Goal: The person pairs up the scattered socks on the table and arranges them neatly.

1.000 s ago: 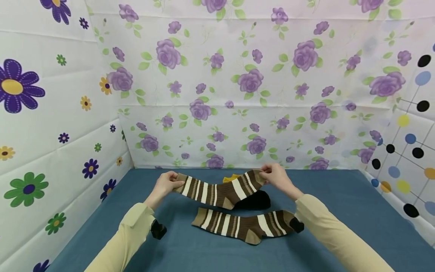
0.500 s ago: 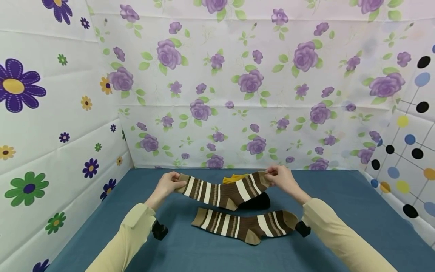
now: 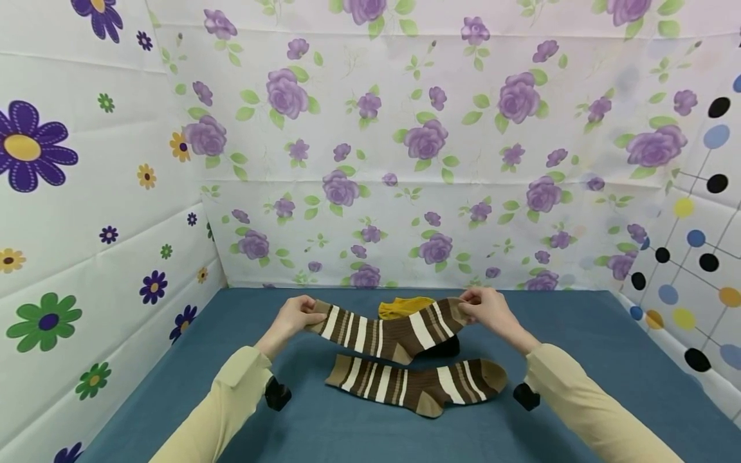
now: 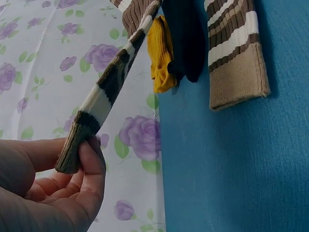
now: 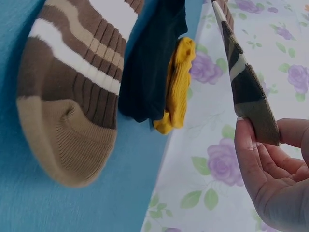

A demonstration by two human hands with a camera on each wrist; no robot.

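Note:
A brown sock with white and tan stripes is stretched between both hands above the table. My left hand pinches its tan cuff between thumb and fingers, and in the left wrist view the cuff pokes out past the thumb. At the other end my right hand pinches the tan toe; the right wrist view shows that toe between thumb and fingertips. Just in front lies a matching striped sock, flat, cuff to the left and toe to the right.
Behind the held sock, a yellow bundled sock and a black sock lie on the blue table cover; the held sock partly hides both. Flower-printed sheets stand at the back and left, a dotted one at the right.
Both hands have shifted slightly right and nearer with the striped sock, which stays stretched between them. More of the yellow sock shows, less of the black one.

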